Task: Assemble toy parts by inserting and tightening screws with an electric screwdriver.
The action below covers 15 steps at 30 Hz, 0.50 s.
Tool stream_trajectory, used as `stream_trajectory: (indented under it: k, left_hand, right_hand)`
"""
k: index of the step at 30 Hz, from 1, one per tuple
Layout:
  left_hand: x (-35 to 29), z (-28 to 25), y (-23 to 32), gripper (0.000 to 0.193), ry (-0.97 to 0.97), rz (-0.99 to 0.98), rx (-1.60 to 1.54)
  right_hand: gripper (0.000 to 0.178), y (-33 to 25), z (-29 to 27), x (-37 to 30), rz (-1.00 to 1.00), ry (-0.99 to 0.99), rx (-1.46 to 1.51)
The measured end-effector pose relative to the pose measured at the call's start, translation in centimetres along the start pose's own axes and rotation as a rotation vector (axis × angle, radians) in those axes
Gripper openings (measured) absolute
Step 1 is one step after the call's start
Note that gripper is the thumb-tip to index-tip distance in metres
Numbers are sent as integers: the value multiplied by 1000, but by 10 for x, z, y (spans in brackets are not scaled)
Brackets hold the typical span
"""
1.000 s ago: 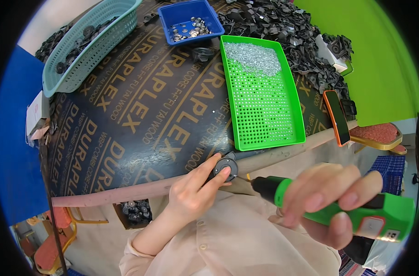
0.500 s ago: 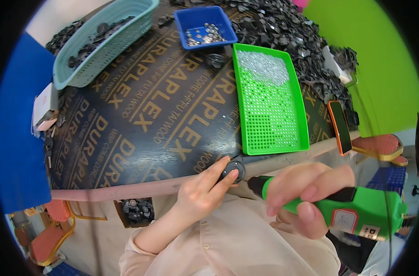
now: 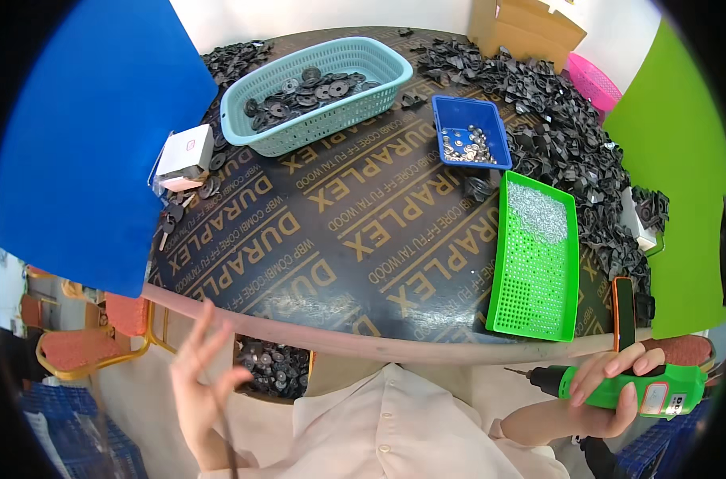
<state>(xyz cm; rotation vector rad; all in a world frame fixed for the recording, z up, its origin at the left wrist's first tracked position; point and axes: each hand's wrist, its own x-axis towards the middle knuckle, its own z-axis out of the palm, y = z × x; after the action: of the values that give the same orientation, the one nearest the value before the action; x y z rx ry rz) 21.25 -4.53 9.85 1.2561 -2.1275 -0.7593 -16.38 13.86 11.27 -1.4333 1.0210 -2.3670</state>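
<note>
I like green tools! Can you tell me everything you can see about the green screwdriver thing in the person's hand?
The electric screwdriver is bright green plastic with a black nose and a thin metal bit pointing left. A small label sits near its back end. It lies roughly level, below the table's front edge, at the lower right of the picture. The right hand wraps around its body, fingers over the top. Nothing else touches it, and the bit tip is in open air.

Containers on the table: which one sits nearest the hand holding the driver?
The flat green perforated tray, at the table's near right edge just above the right hand. The blue bin and teal basket sit farther back.
</note>
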Motion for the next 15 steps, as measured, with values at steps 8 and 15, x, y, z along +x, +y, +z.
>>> stream_trajectory:
  k: [8,15]
  left_hand:
    - [277,33,-4,76,220,295,22]
    - [455,79,-71,109,-76,59,495]
  right_hand:
    - [26,-10,-2,-4,-24,64,-64]
    - [27,-19,-7,0,19,122,-17]
